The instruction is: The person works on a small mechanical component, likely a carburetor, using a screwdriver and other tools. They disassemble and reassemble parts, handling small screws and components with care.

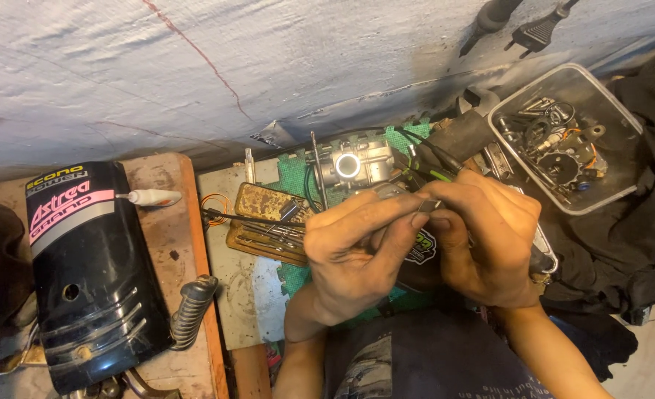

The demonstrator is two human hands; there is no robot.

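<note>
Whitewashed wall (194, 66) is filling the top of the view above a cluttered bench (250, 295). Both hands are meeting over the green mat (292, 177). A small dark part (429, 204) is being pinched between the fingertips of the left hand (353, 247) and the right hand (490, 244); its exact shape is too small to tell. Both hands are closing on it together, fingers curled, and the right hand is also lying against a black sticker-bearing piece (418, 251) beneath.

Just above the hands, on the mat, a carburettor (353, 166) is lying with its round bright bore facing the camera, green wires (420, 171) running from beside it toward the hands. Left of the hands, a rusty tin (265, 222) is lying open with thin tools inside. Further left, a footpeg (192, 310) is resting on the wooden bench edge, beside a black cover (91, 281) with pink stripes. A spark-plug cap (150, 197) is touching that cover's upper right.

Up and right of the hands, a clear tub (623, 118) is holding bolts, springs and small metal parts. Dark cloth (638, 236) is surrounding the tub. Two plugs (519, 26) are hanging against the wall above it.
</note>
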